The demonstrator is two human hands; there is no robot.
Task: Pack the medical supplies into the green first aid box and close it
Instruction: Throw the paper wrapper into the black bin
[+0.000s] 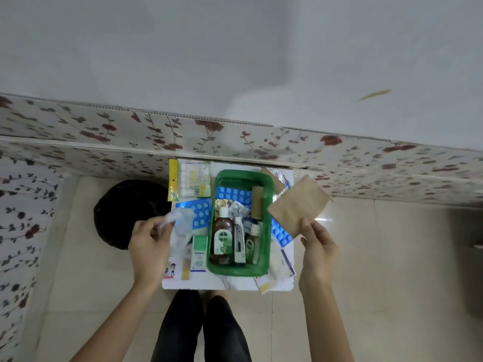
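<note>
The green first aid box stands open on a small white table. Inside it lie a brown Dettol bottle, a white tube, a small green bottle, blue pill strips and a brown roll. My left hand, left of the box, pinches a clear plastic glove. Right of the box, my right hand holds up a flat brown paper packet by its lower corner.
Left of the box lie a cotton-swab pack, a blue pill strip and a small green-and-white carton. More strips and sachets lie to its right. A black round object sits on the floor at the left. A flowered wall panel runs behind.
</note>
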